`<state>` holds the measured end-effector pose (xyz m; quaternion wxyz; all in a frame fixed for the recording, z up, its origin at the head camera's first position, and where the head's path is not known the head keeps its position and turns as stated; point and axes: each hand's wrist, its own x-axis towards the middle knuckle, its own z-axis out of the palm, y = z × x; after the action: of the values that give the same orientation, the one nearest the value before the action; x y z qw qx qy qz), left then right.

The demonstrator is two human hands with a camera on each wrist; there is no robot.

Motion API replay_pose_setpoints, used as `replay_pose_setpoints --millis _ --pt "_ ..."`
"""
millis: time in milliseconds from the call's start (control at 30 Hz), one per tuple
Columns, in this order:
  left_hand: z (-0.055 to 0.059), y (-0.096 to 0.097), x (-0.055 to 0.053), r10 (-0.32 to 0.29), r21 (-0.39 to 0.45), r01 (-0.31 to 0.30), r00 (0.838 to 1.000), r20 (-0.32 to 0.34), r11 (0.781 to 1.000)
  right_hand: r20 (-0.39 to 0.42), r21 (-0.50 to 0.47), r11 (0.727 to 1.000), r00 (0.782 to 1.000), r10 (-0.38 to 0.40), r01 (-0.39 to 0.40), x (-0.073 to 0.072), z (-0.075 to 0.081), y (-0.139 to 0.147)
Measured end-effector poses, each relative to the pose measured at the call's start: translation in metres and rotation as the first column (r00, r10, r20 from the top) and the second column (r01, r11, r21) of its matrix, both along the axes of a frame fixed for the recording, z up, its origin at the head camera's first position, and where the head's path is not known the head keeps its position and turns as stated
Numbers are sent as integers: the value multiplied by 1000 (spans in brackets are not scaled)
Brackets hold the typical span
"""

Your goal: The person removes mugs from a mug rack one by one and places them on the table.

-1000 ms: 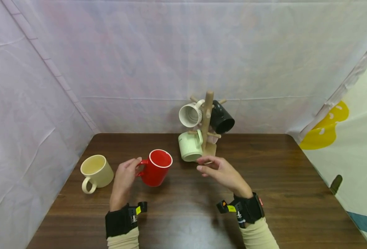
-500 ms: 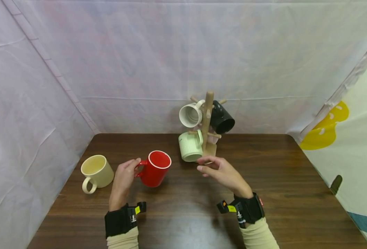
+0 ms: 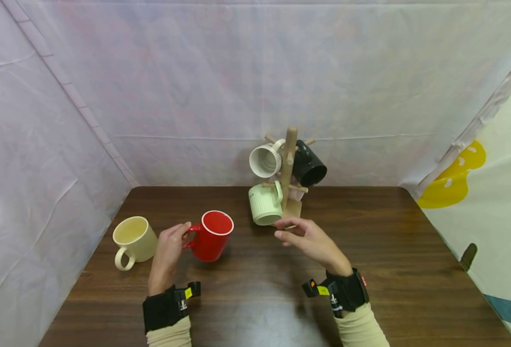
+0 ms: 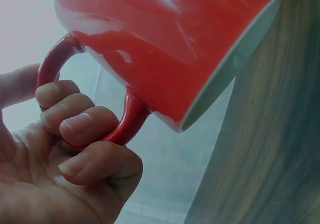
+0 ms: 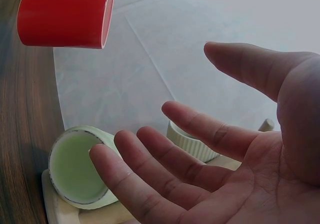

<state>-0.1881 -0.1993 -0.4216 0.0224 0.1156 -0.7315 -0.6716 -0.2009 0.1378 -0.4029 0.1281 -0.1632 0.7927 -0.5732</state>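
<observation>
**Red mug by the handle, other hand free**

So your left hand (image 3: 168,246) is hooked round the handle (image 4: 134,115) of the red mug (image 3: 212,241), which tilts front-left of the wooden mug tree (image 3: 287,178), looks like off the bench (image 3: 390,231). Your right hand (image 3: 312,243) has its fingers apart, nothing in it, near the pale green mug (image 3: 264,205); can't tell if they touch. I'd say you're at the carrying step, and the next move calls for a firm handle grip. Count: one tree, five clear mugs: one red, one green, one pale yellow mug (image 3: 141,246), one white mug (image 3: 265,163), one black mug (image 3: 309,168). Plus one mostly hidden pinkish thing (image 3: 296,194), maybe a sixth.
</observation>
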Motion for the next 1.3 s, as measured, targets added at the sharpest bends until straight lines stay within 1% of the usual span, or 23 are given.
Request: replay_pose_setpoints --millis 67,333,567,833,1067,1300 --pt "0 -1 0 1 4 -1 1000 -3 1000 -1 0 1000 1000 -1 1 0 0 0" --pt "-2 -6 1 -4 -35 5 999 34 999 1 -2 1000 1000 -5 5 0 -1 -1" --pt "-7 -8 0 15 -49 -14 999 38 999 3 5 1000 1000 -2 2 1 0 -1" --pt "-10 -11 -2 30 -80 -25 998 56 996 1 4 1000 1000 3 -3 0 1 -1" --pt "-12 -12 -3 38 -78 -32 996 81 996 0 33 999 1000 0 0 0 1 0" --pt "-17 -13 -3 50 -64 -44 995 87 997 -25 28 999 1000 18 -18 0 1 0"
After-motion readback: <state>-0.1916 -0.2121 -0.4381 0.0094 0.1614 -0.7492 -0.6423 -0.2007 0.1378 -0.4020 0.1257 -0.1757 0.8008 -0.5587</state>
